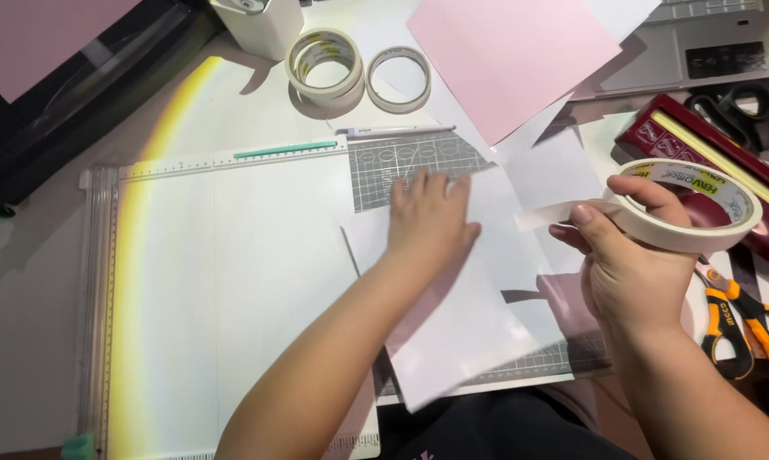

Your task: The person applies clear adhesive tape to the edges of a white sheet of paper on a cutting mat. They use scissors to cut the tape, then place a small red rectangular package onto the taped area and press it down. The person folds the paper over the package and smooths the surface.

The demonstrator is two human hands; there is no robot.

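Head view: left hand (pixel 429 223) lies flat, fingers spread, pinning a white sheet (pixel 461 324); right hand (pixel 636 255) — just to its right — grips a tape roll (pixel 687 207), its loose strip (pixel 559 215) pointing left toward the sheet.

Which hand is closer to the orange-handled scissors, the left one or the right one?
The right. The right hand, holding a roll of masking tape, is just beside the orange-handled scissors. The left hand lies flat on a white sheet, farther away.

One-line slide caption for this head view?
Left hand presses a white sheet flat while the right hand holds a masking tape roll, strip pulled out.
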